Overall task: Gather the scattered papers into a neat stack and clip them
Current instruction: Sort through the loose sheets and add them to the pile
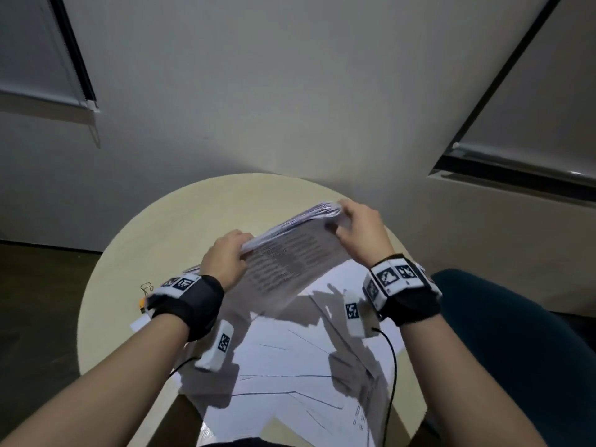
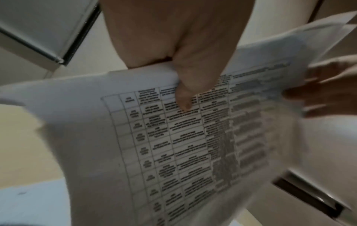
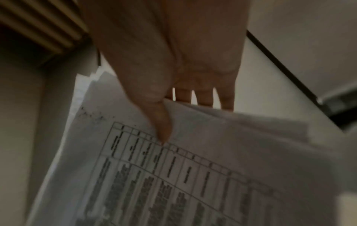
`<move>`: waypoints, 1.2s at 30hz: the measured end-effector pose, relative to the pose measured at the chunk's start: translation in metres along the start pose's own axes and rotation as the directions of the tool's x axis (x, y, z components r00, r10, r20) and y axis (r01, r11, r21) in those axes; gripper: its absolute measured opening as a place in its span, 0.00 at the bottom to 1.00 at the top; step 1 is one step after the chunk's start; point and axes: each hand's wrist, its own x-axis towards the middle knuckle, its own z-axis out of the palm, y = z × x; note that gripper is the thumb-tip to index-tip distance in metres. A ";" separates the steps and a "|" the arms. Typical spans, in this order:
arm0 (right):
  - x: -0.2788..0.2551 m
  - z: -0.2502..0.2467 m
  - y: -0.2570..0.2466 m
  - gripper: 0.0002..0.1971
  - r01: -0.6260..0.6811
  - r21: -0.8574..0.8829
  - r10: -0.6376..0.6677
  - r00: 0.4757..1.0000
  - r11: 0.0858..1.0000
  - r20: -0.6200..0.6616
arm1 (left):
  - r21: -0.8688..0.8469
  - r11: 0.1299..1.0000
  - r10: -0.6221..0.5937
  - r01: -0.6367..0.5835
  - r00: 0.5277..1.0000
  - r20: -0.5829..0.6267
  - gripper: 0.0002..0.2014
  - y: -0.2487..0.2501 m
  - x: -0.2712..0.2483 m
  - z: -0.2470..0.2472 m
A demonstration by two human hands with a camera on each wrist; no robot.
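Observation:
A stack of printed papers [image 1: 290, 259] with a table of text is held up on edge above the round table [image 1: 135, 240]. My left hand [image 1: 227, 258] grips the stack's left upper corner, thumb on the printed face [image 2: 193, 137]. My right hand [image 1: 358, 227] pinches the right upper corner, thumb on the front sheet [image 3: 193, 175], fingers behind. More white sheets [image 1: 290, 366] lie spread flat on the table under the stack. A binder clip [image 1: 146, 287] with wire handles lies at the table's left, beside my left wrist.
A small orange object [image 1: 141, 306] sits just below the clip, partly hidden by my wristband. A dark teal chair [image 1: 503, 333] stands at the right of the table. A wall with window blinds rises behind. Dark floor lies to the left.

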 end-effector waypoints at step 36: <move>-0.122 0.102 0.075 0.22 -0.792 0.464 0.667 0.597 0.398 0.447 | -0.669 0.542 -0.476 0.509 0.842 0.254 0.20 -0.070 -0.092 0.043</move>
